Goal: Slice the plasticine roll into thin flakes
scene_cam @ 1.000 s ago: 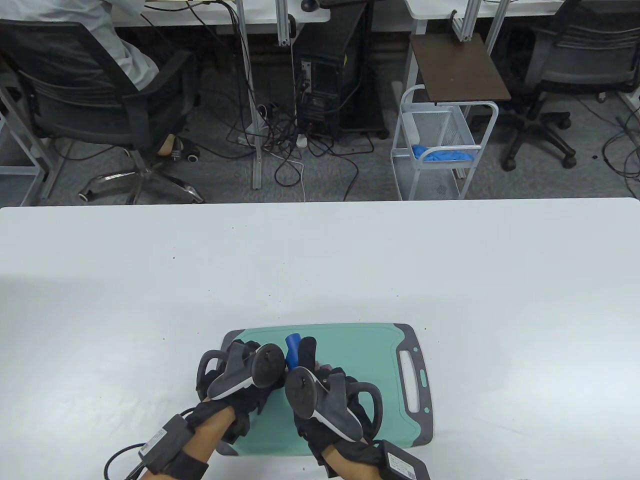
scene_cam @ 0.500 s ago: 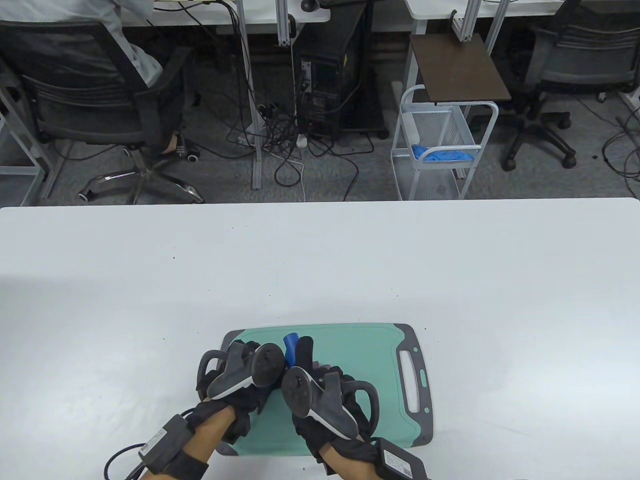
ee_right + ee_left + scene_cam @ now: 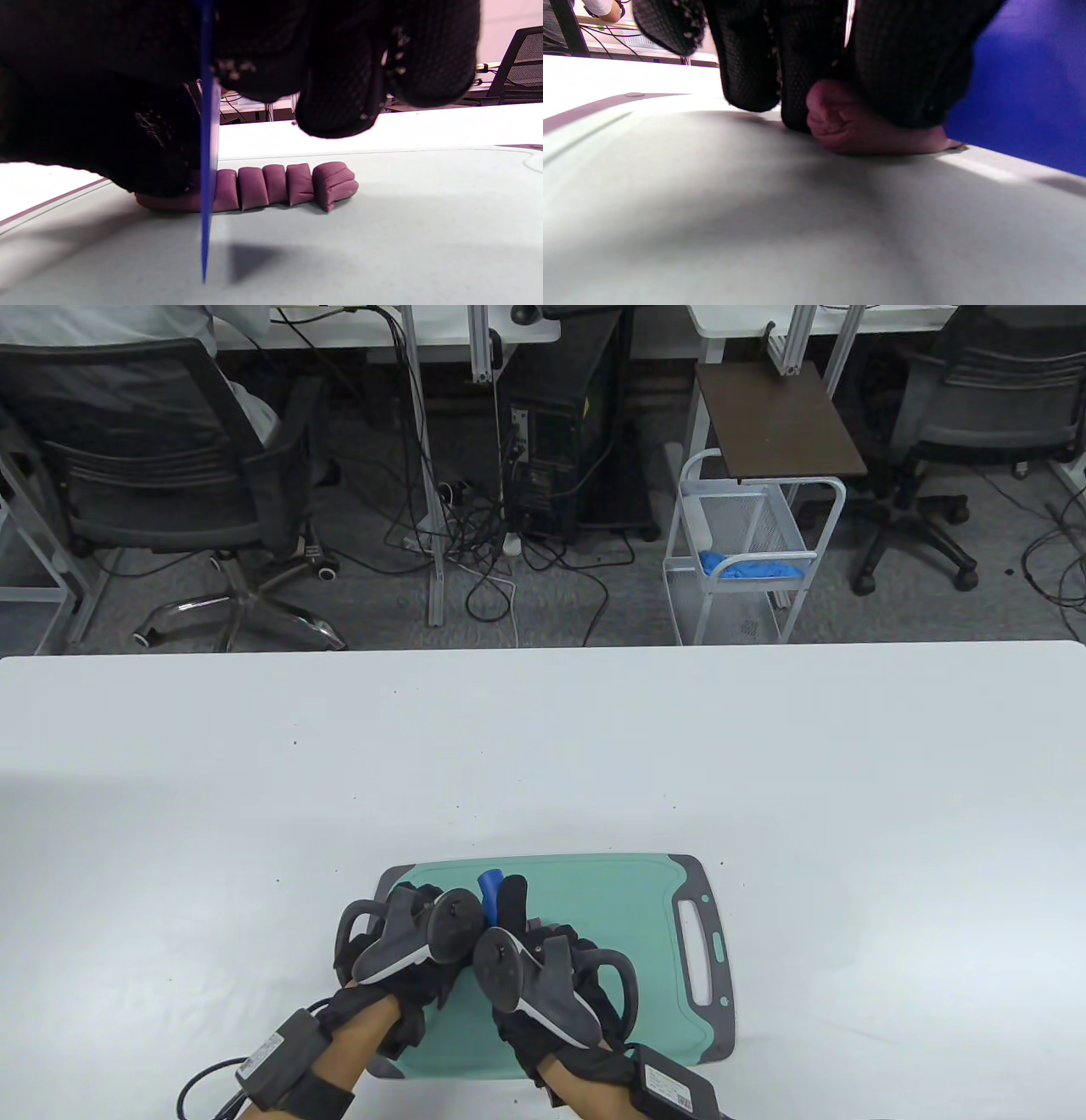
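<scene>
Table view: both hands low on green cutting board (image 3: 628, 899) at near edge of desk (image 3: 543, 746). Left hand (image 3: 407, 933) and right hand (image 3: 543, 976) side by side, blue knife (image 3: 490, 889) poking out between. Roll hidden here.

Left wrist view: fingers (image 3: 797, 63) pressing down on purple plasticine roll (image 3: 848, 123), holding it on board.

Right wrist view: fingers (image 3: 339, 76) wrapped around knife, blade edge-on, standing at roll. Several cuts already, chunks look thick, not flakes yet. Uncut stretch under left hand, so plenty left, I reckon.
</scene>
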